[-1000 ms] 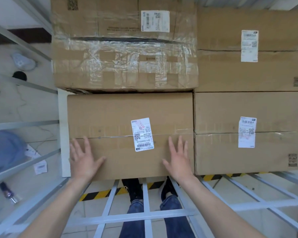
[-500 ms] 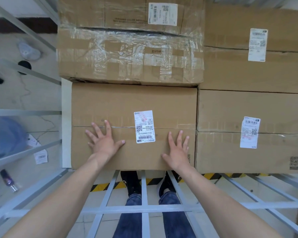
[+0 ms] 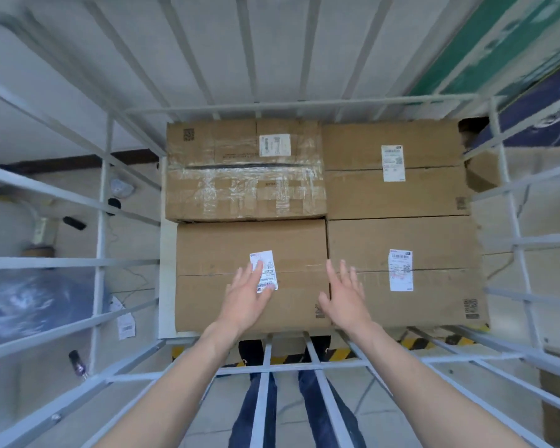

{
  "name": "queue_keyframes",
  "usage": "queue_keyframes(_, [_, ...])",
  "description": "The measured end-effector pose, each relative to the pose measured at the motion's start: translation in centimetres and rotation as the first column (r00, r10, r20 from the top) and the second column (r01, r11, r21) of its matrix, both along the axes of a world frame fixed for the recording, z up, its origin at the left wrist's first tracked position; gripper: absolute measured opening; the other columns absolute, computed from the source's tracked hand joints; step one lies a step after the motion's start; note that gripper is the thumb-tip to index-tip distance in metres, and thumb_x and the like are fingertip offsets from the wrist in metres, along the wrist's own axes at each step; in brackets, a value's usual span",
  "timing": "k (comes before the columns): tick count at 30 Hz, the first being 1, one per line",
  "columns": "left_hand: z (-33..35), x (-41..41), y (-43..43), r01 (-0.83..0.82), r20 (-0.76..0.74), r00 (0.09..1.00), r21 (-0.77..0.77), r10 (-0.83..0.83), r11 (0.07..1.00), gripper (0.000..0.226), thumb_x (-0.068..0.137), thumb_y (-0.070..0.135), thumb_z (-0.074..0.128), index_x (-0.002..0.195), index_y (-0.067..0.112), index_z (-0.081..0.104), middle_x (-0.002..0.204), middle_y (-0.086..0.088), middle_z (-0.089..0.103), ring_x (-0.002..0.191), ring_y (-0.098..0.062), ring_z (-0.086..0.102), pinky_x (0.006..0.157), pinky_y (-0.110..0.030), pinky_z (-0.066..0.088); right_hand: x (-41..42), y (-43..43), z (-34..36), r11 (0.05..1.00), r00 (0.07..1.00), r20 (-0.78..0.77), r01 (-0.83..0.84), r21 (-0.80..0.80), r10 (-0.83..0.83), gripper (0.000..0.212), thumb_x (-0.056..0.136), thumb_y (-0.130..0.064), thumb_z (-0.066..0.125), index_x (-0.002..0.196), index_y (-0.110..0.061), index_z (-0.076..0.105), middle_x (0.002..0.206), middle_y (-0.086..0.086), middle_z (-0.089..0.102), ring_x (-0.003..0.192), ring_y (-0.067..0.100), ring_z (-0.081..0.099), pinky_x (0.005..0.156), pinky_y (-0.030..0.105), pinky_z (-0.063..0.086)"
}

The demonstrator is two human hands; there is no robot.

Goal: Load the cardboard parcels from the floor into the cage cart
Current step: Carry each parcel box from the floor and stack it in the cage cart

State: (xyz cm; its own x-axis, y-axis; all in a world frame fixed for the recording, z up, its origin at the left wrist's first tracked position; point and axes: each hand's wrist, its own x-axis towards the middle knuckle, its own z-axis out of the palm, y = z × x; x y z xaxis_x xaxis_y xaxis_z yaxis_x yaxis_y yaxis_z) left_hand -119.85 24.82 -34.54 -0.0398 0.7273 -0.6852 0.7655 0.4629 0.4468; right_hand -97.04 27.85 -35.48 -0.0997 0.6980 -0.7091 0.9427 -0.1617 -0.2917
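Note:
Several cardboard parcels lie flat inside the white cage cart (image 3: 304,106). The near-left parcel (image 3: 220,250) carries a white label. My left hand (image 3: 248,294) is over it with straight fingers, covering part of the label. My right hand (image 3: 345,294) is spread flat at the seam between that parcel and the near-right parcel (image 3: 434,247). Behind them sit a tape-covered parcel (image 3: 243,189) and a plain one (image 3: 362,176). Neither hand holds anything. Whether the palms touch the cardboard I cannot tell.
White bars of the cage cart's near gate (image 3: 272,367) cross in front of my legs. A wrapped bluish bundle (image 3: 29,302) and small items lie on the floor at the left outside the cage. Another cardboard box (image 3: 485,169) stands outside at the right.
The view has pulled back and up, showing the cage's far wall. My left hand has moved right onto the label, and my right hand has shifted to the seam between parcels.

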Motion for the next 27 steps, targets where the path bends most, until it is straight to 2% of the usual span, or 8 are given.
queue_keyframes(5, [12.3, 3.7, 0.2, 0.107, -0.042, 0.993, -0.009, -0.107, 0.994, 0.059, 0.102, 0.053, 0.035, 0.154, 0.025, 0.033, 0.166, -0.001, 0.016, 0.153, -0.024, 0.006, 0.121, -0.049, 0.012, 1.3, -1.8, 10.9, 0.999, 0.997, -0.070, 0.027, 0.043, -0.024, 0.076, 0.098, -0.034, 0.045, 0.159, -0.031, -0.001, 0.167, 0.006, -0.007, 0.153, 0.030, -0.006, 0.122, 0.048, 0.008])
queue_keyframes(7, [16.4, 5.3, -0.4, 0.173, -0.060, 0.983, 0.002, -0.173, 0.985, 0.060, 0.102, 0.054, 0.033, 0.154, 0.024, 0.034, 0.166, -0.003, 0.016, 0.153, -0.024, 0.007, 0.121, -0.051, 0.012, 2.1, -3.2, 14.7, 0.998, 0.998, -0.063, 0.015, 0.056, -0.012, 0.075, 0.099, -0.039, 0.043, 0.159, -0.031, -0.001, 0.167, 0.005, -0.009, 0.153, 0.029, -0.008, 0.121, 0.048, 0.006])
queue_keyframes(9, [19.8, 7.1, -1.2, 0.249, -0.061, 0.967, 0.027, -0.247, 0.968, 0.063, 0.100, 0.059, 0.030, 0.155, 0.027, 0.029, 0.166, -0.003, 0.013, 0.153, -0.023, 0.002, 0.121, -0.050, 0.004, 2.9, -4.4, 18.1, 0.997, 0.998, -0.068, 0.023, 0.069, -0.018, 0.075, 0.100, -0.046, 0.042, 0.159, -0.033, -0.003, 0.166, 0.002, -0.012, 0.152, 0.027, -0.010, 0.120, 0.047, 0.001])
queue_keyframes(12, [24.5, 10.8, -2.5, 0.422, -0.045, 0.907, 0.111, -0.420, 0.900, 0.070, 0.096, 0.068, 0.022, 0.157, 0.034, 0.021, 0.167, 0.002, 0.007, 0.153, -0.021, -0.006, 0.120, -0.048, -0.004, 5.5, -6.3, 23.1, 0.985, 0.994, -0.046, 0.107, 0.136, -0.102, 0.077, 0.099, -0.057, 0.038, 0.156, -0.036, -0.009, 0.163, -0.004, -0.018, 0.151, 0.023, -0.014, 0.115, 0.044, -0.009])
queue_keyframes(16, [28.9, 16.7, -3.1, 0.637, -0.065, 0.762, 0.255, -0.644, 0.727, 0.079, 0.088, 0.077, 0.007, 0.156, 0.039, 0.016, 0.166, 0.007, 0.003, 0.152, -0.019, -0.011, 0.121, -0.050, -0.007, 11.0, -9.9, 28.6, 0.939, 0.969, 0.044, 0.224, 0.261, -0.243, 0.073, 0.097, -0.064, 0.023, 0.154, -0.038, -0.014, 0.163, -0.004, -0.017, 0.150, 0.026, -0.017, 0.118, 0.050, -0.010])
queue_keyframes(19, [30.5, 21.6, -2.8, 0.776, -0.119, 0.605, 0.311, -0.787, 0.549, 0.062, 0.101, 0.059, 0.018, 0.158, 0.036, 0.009, 0.167, 0.006, -0.001, 0.151, -0.020, -0.015, 0.121, -0.055, -0.005, 15.8, -14.0, 31.4, 0.894, 0.917, 0.139, 0.317, 0.317, -0.374, 0.072, 0.097, -0.066, 0.017, 0.156, -0.036, -0.009, 0.165, -0.003, -0.015, 0.151, 0.028, -0.015, 0.119, 0.054, -0.006])
queue_keyframes(22, [32.1, 27.0, -3.2, 0.861, -0.181, 0.448, 0.350, -0.876, 0.369, 0.060, 0.104, 0.046, 0.025, 0.159, 0.030, 0.006, 0.168, 0.002, 0.000, 0.152, -0.024, -0.013, 0.121, -0.056, -0.003, 20.2, -19.5, 33.1, 0.801, 0.818, 0.148, 0.481, 0.355, -0.557, 0.074, 0.094, -0.071, 0.013, 0.157, -0.038, -0.007, 0.165, -0.004, -0.016, 0.151, 0.027, -0.016, 0.119, 0.055, -0.007])
queue_keyframes(27, [34.7, 36.4, -6.6, 0.929, -0.203, 0.205, 0.348, -0.957, 0.125, 0.068, 0.100, 0.058, 0.028, 0.158, 0.035, 0.000, 0.166, 0.006, -0.005, 0.151, -0.023, -0.016, 0.119, -0.051, -0.011, 25.1, -28.1, 34.7, 0.599, 0.599, 0.135, 0.703, 0.383, -0.790, 0.080, 0.087, -0.075, 0.002, 0.156, -0.038, -0.009, 0.164, -0.004, -0.018, 0.150, 0.026, -0.020, 0.118, 0.052, -0.013])
